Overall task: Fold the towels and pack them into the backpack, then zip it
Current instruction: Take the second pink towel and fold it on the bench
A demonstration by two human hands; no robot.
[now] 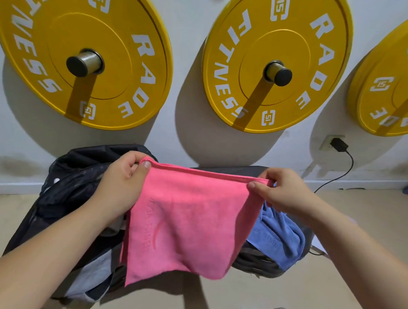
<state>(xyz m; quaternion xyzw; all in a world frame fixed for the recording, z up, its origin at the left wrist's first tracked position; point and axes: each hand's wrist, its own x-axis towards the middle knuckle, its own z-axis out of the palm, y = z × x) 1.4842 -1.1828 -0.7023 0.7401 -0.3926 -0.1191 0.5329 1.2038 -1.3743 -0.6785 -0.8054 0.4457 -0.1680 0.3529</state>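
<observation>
A pink towel (186, 220) hangs in the air, stretched between both hands by its top edge. My left hand (121, 181) pinches the top left corner and my right hand (282, 191) pinches the top right corner. The towel looks doubled over, with its lower edge hanging loose. A black backpack (65, 191) lies open on the floor below and to the left, partly hidden by the towel and my left arm. A crumpled blue towel (278, 240) lies on a dark bench under my right hand.
Three yellow weight plates (81, 53) (278, 62) hang on pegs on the white wall behind. A wall socket with a black plug (337, 145) and its cable sit at the right. A beige floor (239, 294) lies below.
</observation>
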